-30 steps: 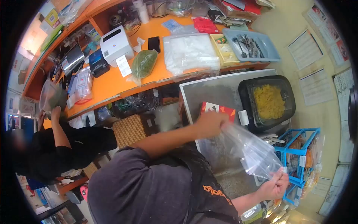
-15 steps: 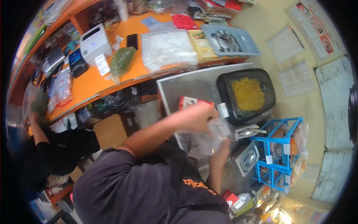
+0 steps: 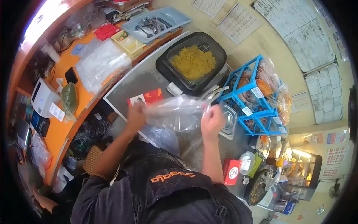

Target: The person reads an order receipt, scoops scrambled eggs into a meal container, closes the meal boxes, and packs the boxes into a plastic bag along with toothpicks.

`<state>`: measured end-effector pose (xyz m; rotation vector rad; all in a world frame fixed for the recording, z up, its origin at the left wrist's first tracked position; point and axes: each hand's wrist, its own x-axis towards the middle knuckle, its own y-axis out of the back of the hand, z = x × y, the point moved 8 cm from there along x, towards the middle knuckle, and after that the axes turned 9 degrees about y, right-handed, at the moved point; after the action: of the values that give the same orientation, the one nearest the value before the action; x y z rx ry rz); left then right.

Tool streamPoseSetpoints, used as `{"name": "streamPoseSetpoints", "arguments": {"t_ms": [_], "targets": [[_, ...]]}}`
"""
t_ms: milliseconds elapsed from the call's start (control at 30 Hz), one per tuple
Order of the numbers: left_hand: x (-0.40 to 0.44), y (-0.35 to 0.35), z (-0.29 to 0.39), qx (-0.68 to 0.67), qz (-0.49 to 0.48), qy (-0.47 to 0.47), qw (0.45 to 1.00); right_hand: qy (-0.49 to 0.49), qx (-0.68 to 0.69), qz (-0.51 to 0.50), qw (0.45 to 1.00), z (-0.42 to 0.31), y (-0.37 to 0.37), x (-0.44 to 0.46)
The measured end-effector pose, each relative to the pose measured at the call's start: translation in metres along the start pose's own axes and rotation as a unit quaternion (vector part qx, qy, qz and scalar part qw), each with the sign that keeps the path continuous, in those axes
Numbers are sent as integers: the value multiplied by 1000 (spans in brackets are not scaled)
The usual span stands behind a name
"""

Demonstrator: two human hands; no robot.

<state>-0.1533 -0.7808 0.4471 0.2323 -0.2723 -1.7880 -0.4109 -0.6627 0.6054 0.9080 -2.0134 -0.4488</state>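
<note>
A clear plastic bag (image 3: pixel 173 115) is stretched between my two hands over the metal counter. My left hand (image 3: pixel 136 118) grips its left end, near a red card or packet (image 3: pixel 145 98) on the counter. At the bag's right end, my right hand (image 3: pixel 213 122) is closed on it, beside a metal lid (image 3: pixel 228 120). Beyond the bag sits a black tray (image 3: pixel 164 63) with yellow food (image 3: pixel 193 62) in it. A small white piece (image 3: pixel 174 89) lies by the tray's near edge.
The orange counter (image 3: pixel 82 98) at left bears a printer (image 3: pixel 43 99), a phone (image 3: pixel 71 75), a green-filled bag (image 3: pixel 69 98) and plastic sheets (image 3: pixel 97 64). Blue baskets (image 3: pixel 253 98) hold packets at right. A red box (image 3: pixel 232 171) stands nearer. Another person's arm (image 3: pixel 44 199) is at lower left.
The view has swung to the right. My hands, close together half a second ago, are now apart with the bag spread between them.
</note>
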Motion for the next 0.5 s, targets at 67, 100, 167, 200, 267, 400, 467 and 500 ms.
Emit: {"name": "streamPoseSetpoints", "arguments": {"t_ms": [67,100,167,200,267,400,467,500], "targets": [[14,61,88,-466,91,189,859,63,35,-114,991,5,-36,-44],[10,60,100,-386,92,126,909,38,54,-204,977,8,-60,-65],[-12,46,106,-211,78,-2,974,-16,86,-374,923,7,-96,-108],[-43,-7,66,2,-47,-54,997,-80,178,-190,962,12,-68,-63],[-81,-50,16,185,-144,-70,970,-128,243,39,961,11,4,-2],[-24,45,55,-299,5,186,936,65,20,32,997,-14,-3,-27],[-7,82,77,-519,30,101,849,-123,148,-392,900,4,-86,-105],[-9,88,87,-553,-2,31,833,-142,200,-550,798,-7,-109,-139]]}}
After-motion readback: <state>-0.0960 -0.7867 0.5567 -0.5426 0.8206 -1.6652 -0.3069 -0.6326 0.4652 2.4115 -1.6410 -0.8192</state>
